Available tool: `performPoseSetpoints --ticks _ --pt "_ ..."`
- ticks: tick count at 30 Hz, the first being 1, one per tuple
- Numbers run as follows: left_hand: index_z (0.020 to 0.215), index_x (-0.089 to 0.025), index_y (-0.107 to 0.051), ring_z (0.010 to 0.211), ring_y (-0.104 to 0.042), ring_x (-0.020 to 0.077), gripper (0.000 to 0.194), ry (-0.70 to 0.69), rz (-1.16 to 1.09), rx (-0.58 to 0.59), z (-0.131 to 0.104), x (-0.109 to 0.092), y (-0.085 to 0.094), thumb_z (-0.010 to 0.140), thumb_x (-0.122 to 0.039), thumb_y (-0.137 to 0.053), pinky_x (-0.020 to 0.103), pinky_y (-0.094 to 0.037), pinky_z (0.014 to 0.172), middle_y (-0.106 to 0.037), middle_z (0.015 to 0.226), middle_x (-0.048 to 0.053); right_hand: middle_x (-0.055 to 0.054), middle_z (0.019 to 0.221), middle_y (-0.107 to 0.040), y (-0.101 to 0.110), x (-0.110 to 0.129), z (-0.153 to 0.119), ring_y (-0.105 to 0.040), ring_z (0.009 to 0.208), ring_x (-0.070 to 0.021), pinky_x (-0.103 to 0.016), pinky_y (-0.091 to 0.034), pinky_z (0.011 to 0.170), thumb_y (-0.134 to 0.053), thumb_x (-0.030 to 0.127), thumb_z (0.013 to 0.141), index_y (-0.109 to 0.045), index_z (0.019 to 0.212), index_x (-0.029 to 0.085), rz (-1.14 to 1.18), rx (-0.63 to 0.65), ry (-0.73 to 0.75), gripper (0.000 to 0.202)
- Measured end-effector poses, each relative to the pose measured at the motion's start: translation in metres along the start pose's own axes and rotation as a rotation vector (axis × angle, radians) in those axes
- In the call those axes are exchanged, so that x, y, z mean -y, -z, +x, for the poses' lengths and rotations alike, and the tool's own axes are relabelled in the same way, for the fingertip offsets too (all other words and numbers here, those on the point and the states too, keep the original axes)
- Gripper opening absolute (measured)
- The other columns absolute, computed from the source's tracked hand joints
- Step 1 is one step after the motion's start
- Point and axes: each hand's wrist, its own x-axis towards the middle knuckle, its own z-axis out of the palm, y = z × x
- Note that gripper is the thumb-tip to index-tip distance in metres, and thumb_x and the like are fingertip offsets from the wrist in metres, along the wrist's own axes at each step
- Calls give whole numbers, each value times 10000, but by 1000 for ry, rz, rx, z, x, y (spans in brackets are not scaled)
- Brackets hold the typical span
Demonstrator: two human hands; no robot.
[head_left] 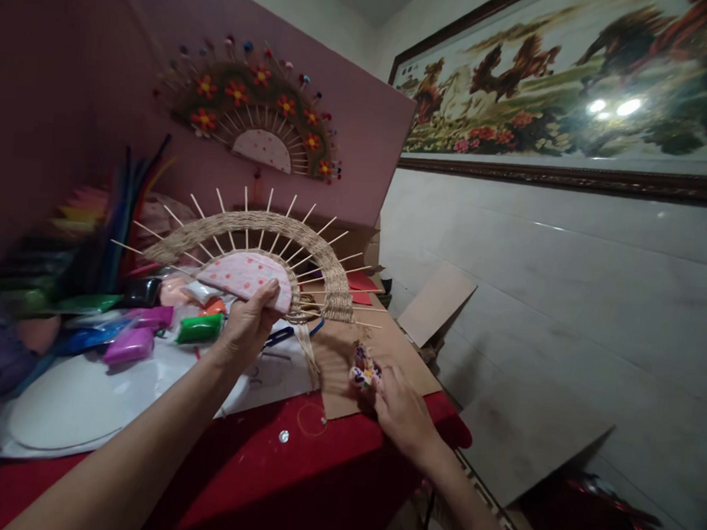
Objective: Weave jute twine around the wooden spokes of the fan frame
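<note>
My left hand (pixel 248 322) grips a half-round woven fan (pixel 280 226) by its base, a pink half-disc with red dots (pixel 237 273). Thin sticks radiate out from that base through a band of brown twine, and their tips stand bare. Low at the edge of the brown cardboard (pixel 392 352), my right hand (pixel 401 410) has its fingers closed on a small multicoloured bundle (pixel 365 374) of white, purple and yellow. Its exact kind is too small to make out, and the fingers partly cover it.
Bagged modelling clay in green (pixel 200 329) and magenta (pixel 130 346) lies left, near a white oval board (pixel 65 406). Blue-handled scissors (pixel 280 336) rest under the fan. A finished flowered fan (pixel 262 101) hangs on the pink board (pixel 362 136). Red cloth (pixel 242 475) covers the table.
</note>
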Motion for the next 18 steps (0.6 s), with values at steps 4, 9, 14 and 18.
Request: performPoseSetpoints --ticks 4,9,14,18 --pt "809 -127 -588 606 -584 101 258 -18 19 4 4 -2 3 607 -133 -749 227 -523 578 -635 711 -8 -198 1260 -509 -3 -11 23 -506 1133 -258 -389 -379 947 -298 212 897 -388 1339 85 -88 87 -20 468" --pt "810 -132 -588 620 -585 96 250 -35 39 13 5 -2 4 618 -144 -747 213 -518 592 -633 715 -15 -183 1338 -448 -9 -15 36 -447 1211 -273 -396 -347 985 -349 205 874 -336 1383 109 -90 112 14 518" --pt "791 -135 -591 592 -576 85 273 -63 56 -23 7 1 6 584 -149 -769 213 -521 586 -629 704 -26 -132 1180 -546 -6 -16 30 -531 1061 -226 -332 -404 907 -384 191 851 -397 1339 149 -6 27 28 490" --pt "771 -120 -596 578 -587 104 274 -50 125 -62 11 5 14 578 -190 -777 238 -531 568 -637 688 -6 -105 1088 -562 5 -15 19 -562 961 -209 -315 -435 838 -386 226 861 -450 1287 162 84 11 -13 435"
